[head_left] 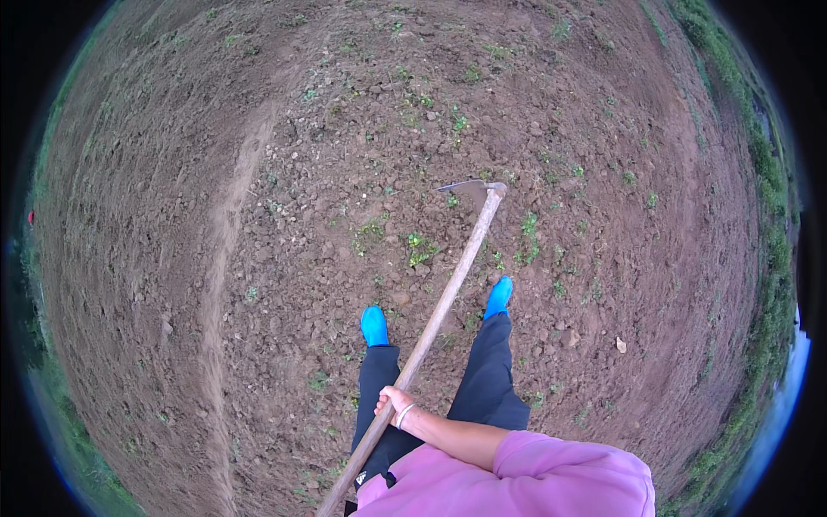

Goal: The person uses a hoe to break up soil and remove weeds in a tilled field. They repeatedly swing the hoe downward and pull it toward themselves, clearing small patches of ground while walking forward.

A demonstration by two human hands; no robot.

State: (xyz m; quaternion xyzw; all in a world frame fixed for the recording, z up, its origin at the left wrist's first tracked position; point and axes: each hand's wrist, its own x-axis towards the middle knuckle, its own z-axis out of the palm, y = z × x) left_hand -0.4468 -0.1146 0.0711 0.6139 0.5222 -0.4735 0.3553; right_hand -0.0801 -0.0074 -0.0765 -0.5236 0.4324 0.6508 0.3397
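My right hand (394,404), a pale band at its wrist, is closed around the wooden handle of a hoe (450,293). The long handle slants from the lower edge, past my left leg, up to the right. At its far end the metal blade (469,187) points left, just over or touching the soil beyond my feet; which of the two I cannot tell. My left hand is out of sight, and the handle's near end runs off the lower edge.
Loose brown soil (310,258) with clods and small green weeds (420,248) lies all round. My blue-shod feet (374,326) stand apart on it. A pale furrow-like strip (226,224) runs along the left. Grass (771,250) borders the right side, and a light stone (620,345) lies there.
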